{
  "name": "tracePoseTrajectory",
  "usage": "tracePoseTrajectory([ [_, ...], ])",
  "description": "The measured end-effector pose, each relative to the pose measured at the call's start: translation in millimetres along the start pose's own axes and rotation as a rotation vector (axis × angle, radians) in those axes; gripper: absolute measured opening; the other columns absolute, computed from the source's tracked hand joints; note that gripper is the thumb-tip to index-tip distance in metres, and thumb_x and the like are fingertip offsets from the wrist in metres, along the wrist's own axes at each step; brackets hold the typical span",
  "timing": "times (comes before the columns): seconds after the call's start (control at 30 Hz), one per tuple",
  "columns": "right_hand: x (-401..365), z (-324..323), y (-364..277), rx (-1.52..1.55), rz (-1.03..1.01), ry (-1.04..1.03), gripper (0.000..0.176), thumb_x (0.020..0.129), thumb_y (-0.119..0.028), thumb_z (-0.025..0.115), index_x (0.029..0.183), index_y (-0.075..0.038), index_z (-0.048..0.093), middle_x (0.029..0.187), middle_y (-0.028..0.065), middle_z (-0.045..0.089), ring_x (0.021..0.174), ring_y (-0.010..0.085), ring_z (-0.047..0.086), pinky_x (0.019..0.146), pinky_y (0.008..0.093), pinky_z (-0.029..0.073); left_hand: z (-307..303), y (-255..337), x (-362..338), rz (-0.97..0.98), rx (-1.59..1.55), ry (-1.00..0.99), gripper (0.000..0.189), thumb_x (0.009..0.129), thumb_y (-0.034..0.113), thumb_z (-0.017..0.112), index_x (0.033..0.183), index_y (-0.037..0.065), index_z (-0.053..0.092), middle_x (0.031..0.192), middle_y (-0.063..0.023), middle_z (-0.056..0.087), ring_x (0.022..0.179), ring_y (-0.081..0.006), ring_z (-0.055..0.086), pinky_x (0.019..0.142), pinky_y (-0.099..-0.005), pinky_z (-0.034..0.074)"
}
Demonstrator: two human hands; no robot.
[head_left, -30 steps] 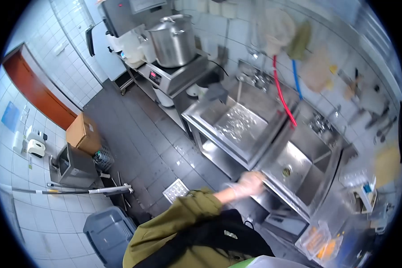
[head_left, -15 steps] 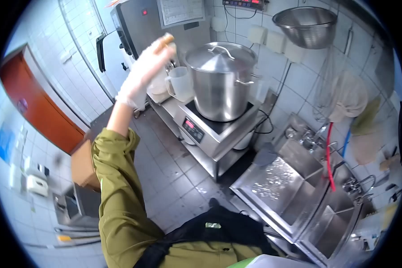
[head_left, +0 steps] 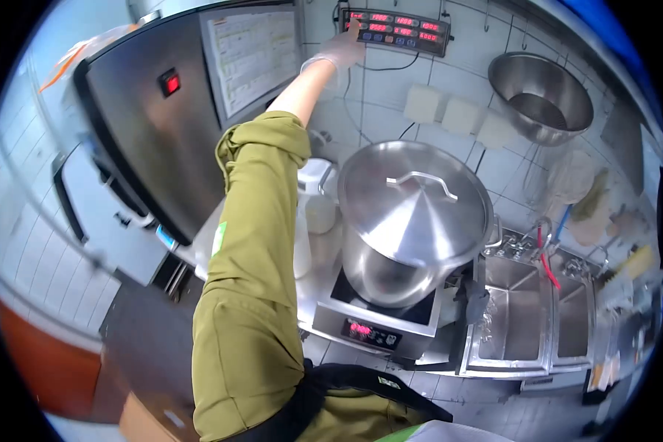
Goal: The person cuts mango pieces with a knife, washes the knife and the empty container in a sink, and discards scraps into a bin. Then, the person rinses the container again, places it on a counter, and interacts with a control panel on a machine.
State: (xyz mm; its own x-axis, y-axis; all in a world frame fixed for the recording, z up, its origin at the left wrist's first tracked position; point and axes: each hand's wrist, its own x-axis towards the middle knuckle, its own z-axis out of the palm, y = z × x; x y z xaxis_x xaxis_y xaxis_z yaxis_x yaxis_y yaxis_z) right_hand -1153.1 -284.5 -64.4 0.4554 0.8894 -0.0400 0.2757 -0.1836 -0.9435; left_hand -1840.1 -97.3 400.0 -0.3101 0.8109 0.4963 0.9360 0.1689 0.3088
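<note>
My left hand point(head_left: 344, 49), in a thin clear glove, reaches up to the wall at the end of a rolled olive sleeve. One finger stretches upward over the left end of a digital multi-timer point(head_left: 398, 33) with red number displays and seems to touch it. The hand holds nothing. Below and to the right, a large steel stockpot point(head_left: 390, 276) with its lid point(head_left: 420, 202) on stands on an induction cooker point(head_left: 372, 331), whose display glows red. My right hand is out of view.
A steel cabinet point(head_left: 136, 88) with a red switch and a posted sheet point(head_left: 250, 55) is on the left. A steel bowl point(head_left: 541, 99) hangs at the right above a double sink point(head_left: 516, 357). White containers point(head_left: 320, 214) stand left of the pot.
The view has moved closer to the cooker and wall. My left hand has gone from raised in the air, left of the pot, to the timer on the wall.
</note>
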Motion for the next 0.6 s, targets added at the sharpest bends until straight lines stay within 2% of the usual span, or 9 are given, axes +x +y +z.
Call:
tracePoseTrajectory([
  [0.17, -107.3, 19.3, 0.2, -0.004, 0.141, 0.199, 0.038, 0.084, -0.036, 0.053, 0.106, -0.005, 0.051, 0.094, 0.0084, 0.052, 0.084, 0.0206, 0.051, 0.072, 0.0324, 0.043, 48.7, -40.5, 103.2, 0.083, -0.035, 0.137, 0.069, 0.080, 0.034, 0.044, 0.139, 0.014, 0.013, 0.117, -0.0159, 0.053, 0.107, -0.0312, 0.052, 0.090, -0.0425, 0.040],
  [0.3, -180.8, 41.7, 16.2, 0.010, 0.260, 0.308, 0.037, 0.084, -0.036, 0.054, 0.105, -0.006, 0.052, 0.091, 0.0074, 0.053, 0.081, 0.0200, 0.051, 0.071, 0.0322, 0.044, 67.2, -48.8, 142.7, 0.112, -0.044, 0.204, 0.066, 0.081, 0.032, 0.045, 0.139, 0.017, 0.017, 0.115, -0.0100, 0.054, 0.104, -0.0246, 0.055, 0.086, -0.0426, 0.042],
  [0.4, -239.5, 56.8, 39.6, 0.033, 0.390, 0.359, 0.036, 0.083, -0.035, 0.055, 0.103, -0.006, 0.053, 0.089, 0.0067, 0.054, 0.079, 0.0195, 0.052, 0.069, 0.0320, 0.044, 78.4, -50.1, 149.5, 0.123, 0.021, 0.171, 0.063, 0.083, 0.036, 0.043, 0.138, 0.016, 0.020, 0.110, -0.0085, 0.056, 0.101, -0.0239, 0.056, 0.081, -0.0417, 0.045],
  [0.47, -280.9, 64.5, 58.9, 0.061, 0.474, 0.378, 0.035, 0.083, -0.035, 0.056, 0.102, -0.006, 0.054, 0.087, 0.0062, 0.054, 0.078, 0.0192, 0.052, 0.068, 0.0319, 0.044, 86.0, -53.2, 154.6, 0.176, 0.088, 0.274, 0.059, 0.083, 0.032, 0.042, 0.136, 0.013, 0.024, 0.105, -0.0071, 0.059, 0.097, -0.0227, 0.059, 0.076, -0.0405, 0.047],
  [0.53, -322.5, 69.3, 74.6, 0.092, 0.544, 0.373, 0.034, 0.083, -0.035, 0.056, 0.102, -0.006, 0.054, 0.085, 0.0057, 0.054, 0.077, 0.0189, 0.052, 0.068, 0.0318, 0.044, 85.4, -50.3, 169.2, 0.133, 0.118, 0.218, 0.063, 0.081, 0.037, 0.043, 0.136, 0.013, 0.023, 0.110, -0.0113, 0.056, 0.098, -0.0277, 0.057, 0.077, -0.0430, 0.047],
  [0.6, -362.0, 72.2, 90.1, 0.147, 0.574, 0.337, 0.033, 0.083, -0.035, 0.057, 0.101, -0.007, 0.055, 0.084, 0.0052, 0.055, 0.075, 0.0186, 0.052, 0.067, 0.0316, 0.044, 95.0, -45.4, 199.4, 0.144, 0.286, 0.099, 0.058, 0.083, 0.028, 0.044, 0.136, 0.013, 0.026, 0.107, -0.0086, 0.060, 0.094, -0.0251, 0.061, 0.074, -0.0442, 0.049],
])
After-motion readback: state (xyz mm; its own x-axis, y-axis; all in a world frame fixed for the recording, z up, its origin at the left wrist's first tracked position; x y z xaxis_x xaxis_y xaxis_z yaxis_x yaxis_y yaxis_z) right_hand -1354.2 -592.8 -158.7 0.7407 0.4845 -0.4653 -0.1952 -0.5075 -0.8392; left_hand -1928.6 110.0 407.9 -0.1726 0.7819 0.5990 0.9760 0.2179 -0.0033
